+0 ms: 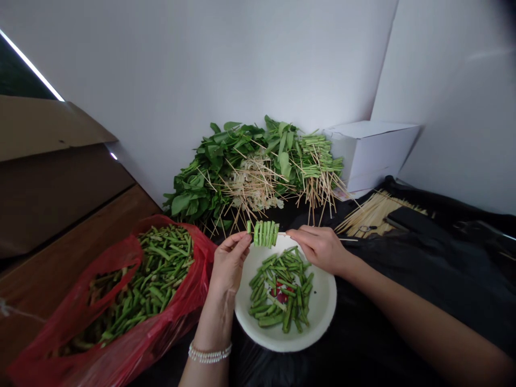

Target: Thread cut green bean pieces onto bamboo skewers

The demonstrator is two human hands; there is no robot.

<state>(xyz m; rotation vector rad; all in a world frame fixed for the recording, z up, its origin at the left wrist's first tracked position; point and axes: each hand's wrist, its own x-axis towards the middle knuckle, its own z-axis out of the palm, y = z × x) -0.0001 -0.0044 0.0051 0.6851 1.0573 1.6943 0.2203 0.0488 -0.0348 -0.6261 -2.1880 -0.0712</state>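
Note:
Several cut green bean pieces sit threaded side by side on a thin wooden skewer [264,234]. My left hand [229,263] pinches the skewer at the left end of the row of beans. My right hand [318,249] grips the same skewer further right, and its bare end sticks out past my fingers. Both hands are above the far rim of a round white plate [322,317] holding a heap of cut green beans [280,293]. Just left of my left wrist, a red plastic bag [121,258] lies open, full of more cut beans [141,285].
Behind the plate lies a heap of leafy greens [213,174], with bundles of skewered stems [318,166] beside it. A white cardboard box [371,153] stands right of them. Loose wooden skewers [374,215] lie on black plastic sheeting [403,301]. A wooden surface [80,236] runs along the left.

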